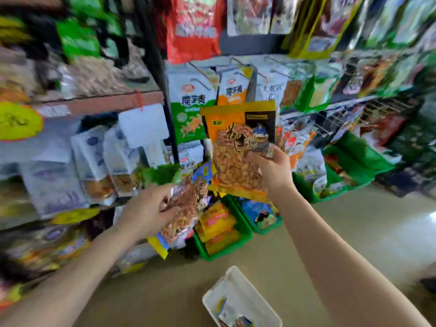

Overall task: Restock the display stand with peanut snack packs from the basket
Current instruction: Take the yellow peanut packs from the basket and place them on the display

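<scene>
My right hand (273, 171) holds an orange peanut snack pack (238, 147) upright in front of the display stand (236, 74), just below its hanging white, green and orange packs. My left hand (151, 208) grips a second peanut pack (186, 206) with a clear window and a yellow-blue edge, lower and to the left. On the floor at the bottom stands the white basket (238, 286), with a pack or two lying in its near end.
Green bins (224, 249) of yellow and blue packs sit on the floor under the stand. Shelves of bagged goods fill the left side, and a wire rack (354, 109) with more packs runs to the right. A bare tan floor lies around the basket.
</scene>
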